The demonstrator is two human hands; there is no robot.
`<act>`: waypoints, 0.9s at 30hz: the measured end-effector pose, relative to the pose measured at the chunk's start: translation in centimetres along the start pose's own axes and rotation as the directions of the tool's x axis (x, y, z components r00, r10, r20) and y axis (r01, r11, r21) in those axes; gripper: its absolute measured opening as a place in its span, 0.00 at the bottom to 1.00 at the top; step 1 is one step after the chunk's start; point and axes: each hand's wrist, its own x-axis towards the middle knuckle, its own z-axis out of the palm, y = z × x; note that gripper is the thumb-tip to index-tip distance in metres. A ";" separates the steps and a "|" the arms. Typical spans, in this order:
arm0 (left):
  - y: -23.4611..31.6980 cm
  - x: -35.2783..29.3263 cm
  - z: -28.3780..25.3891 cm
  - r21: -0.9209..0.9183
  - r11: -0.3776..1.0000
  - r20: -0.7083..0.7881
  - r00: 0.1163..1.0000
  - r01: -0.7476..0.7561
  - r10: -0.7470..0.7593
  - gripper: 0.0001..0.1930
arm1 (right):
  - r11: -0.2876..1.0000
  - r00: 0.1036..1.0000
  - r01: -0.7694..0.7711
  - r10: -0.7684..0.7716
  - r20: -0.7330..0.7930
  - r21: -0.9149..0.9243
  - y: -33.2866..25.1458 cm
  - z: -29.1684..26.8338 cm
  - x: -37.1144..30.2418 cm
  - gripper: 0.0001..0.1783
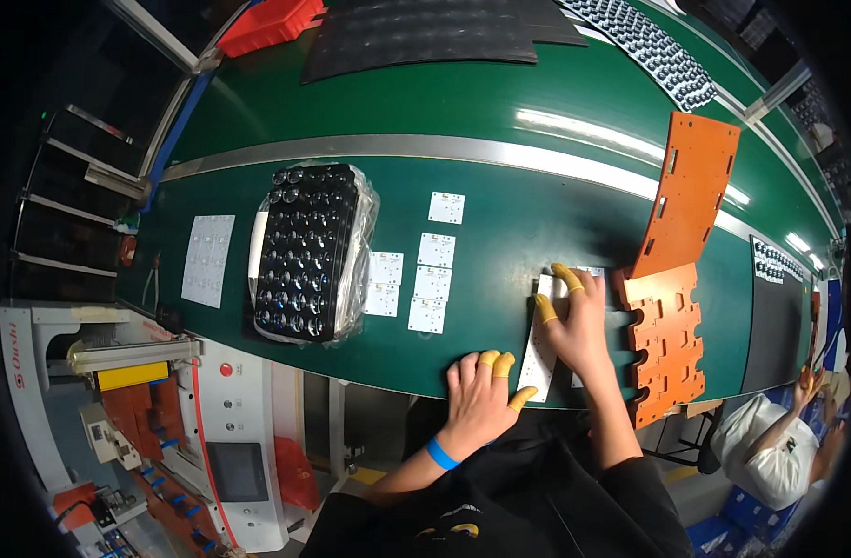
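Note:
A narrow white circuit board panel (538, 364) lies slanted on the green table close to my body. My right hand (579, 325), wearing yellow finger cots, grips its far end between thumb and forefinger. At the near end, the thumb of my left hand (481, 395) touches the panel; the other left fingers, two with yellow cots, rest on the table, bent and apart from the thumb. More white board shows partly behind my right hand. Left of my hands, several small square white boards (432, 285) lie in loose columns.
A black tray of clear lenses (305, 251) in plastic wrap stands left, beside a white sheet (208, 260). To the right are orange slotted plates (665, 339), one raised (691, 191). A red bin (269, 25) sits far left. Another person (770, 446) works at right.

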 end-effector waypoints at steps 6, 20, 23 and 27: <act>-1.5 0.4 -1.0 -0.333 0.941 0.046 0.996 -0.054 0.073 0.15 | 0.622 0.866 -0.456 0.146 0.478 0.637 1.4 -5.9 1.9 0.07; -3.1 0.5 -4.7 -0.687 0.715 -0.163 0.986 -0.130 0.023 0.12 | 0.117 0.888 -0.393 0.306 0.344 0.912 2.0 -5.3 -1.8 0.28; -2.4 -0.3 -3.5 -0.926 0.355 0.034 0.966 0.126 -0.255 0.14 | 0.162 0.859 -0.485 0.274 0.433 0.859 2.3 -6.0 -2.1 0.25; -3.6 -0.3 -3.5 -0.839 0.087 0.542 0.837 0.537 0.066 0.13 | 0.218 0.863 -0.490 0.258 0.434 0.844 2.4 -6.7 -2.6 0.25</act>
